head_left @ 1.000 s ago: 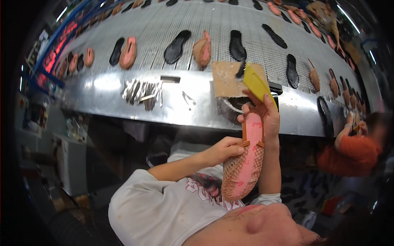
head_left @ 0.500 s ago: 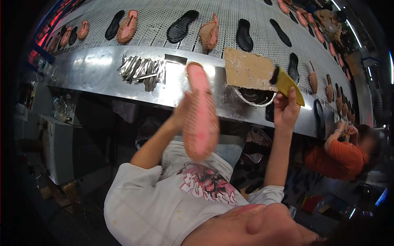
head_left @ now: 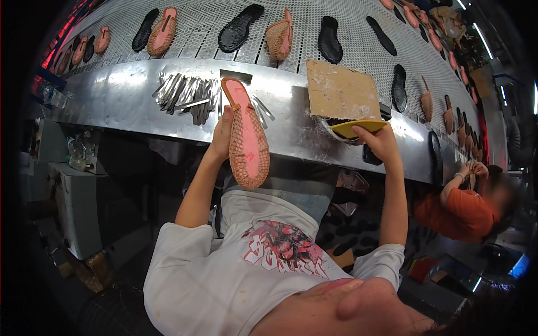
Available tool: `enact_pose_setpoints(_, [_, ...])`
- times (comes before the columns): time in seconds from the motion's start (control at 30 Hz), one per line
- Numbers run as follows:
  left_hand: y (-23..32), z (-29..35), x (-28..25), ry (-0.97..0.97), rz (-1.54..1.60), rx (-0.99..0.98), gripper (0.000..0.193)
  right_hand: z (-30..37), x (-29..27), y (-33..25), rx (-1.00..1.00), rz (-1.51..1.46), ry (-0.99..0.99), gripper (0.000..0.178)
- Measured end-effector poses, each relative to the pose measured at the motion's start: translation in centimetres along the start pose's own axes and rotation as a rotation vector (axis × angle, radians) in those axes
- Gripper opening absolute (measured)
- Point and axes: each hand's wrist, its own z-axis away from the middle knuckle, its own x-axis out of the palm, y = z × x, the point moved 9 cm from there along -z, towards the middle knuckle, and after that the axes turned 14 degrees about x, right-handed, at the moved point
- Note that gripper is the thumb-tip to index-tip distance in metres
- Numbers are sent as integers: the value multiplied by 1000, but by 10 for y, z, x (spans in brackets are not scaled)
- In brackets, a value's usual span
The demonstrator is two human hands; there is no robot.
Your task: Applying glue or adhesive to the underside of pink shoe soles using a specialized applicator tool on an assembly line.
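Note:
My left hand (head_left: pixel 223 133) is closed on the edge of a woven tan shoe upper (head_left: pixel 238 134), its pink underside turned up and its narrow end pointing away from me. It hangs over the near edge of the metal bench. To the right, my right hand (head_left: pixel 383 142) grips a brush by its flat yellow handle (head_left: pixel 358 129), thumb on top. The handle lies nearly level over a bowl (head_left: pixel 330 130) at the bench edge; its bristles are hidden from view. A piece of cardboard (head_left: pixel 343 89) covers the far part of the bowl.
Several thin metal strips (head_left: pixel 188 95) lie on the metal bench (head_left: pixel 129 78) left of the shoe. Beyond runs a mesh conveyor (head_left: pixel 305 33) carrying black soles (head_left: pixel 330 40) and woven uppers (head_left: pixel 163 32). A person in an orange shirt (head_left: pixel 468 213) works at the right.
The woven upper has moved left, with its narrow end swung leftward. The brush, raised and tilted with dark bristles showing, has come down level over the bowl.

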Motion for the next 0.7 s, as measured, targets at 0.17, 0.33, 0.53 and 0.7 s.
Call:
enact_pose_setpoints(0.17, [7, 1, 6, -8, -16, 31, 71, -15, -4, 17, 128, -210, -44, 23])
enact_pose_setpoints(0.33, [2, -1, 6, -15, 64, 10, 72, -20, -5, 30, 301, -424, -117, 24])
enact_pose_setpoints(0.53, [16, 5, 13, -12, 101, 4, 71, 8, 28, 7, 325, -839, -249, 31])
enact_pose_setpoints(0.7, [11, 14, 66, 2, 456, -172, 68, 46, 64, -48, 5, -950, -115, 40])
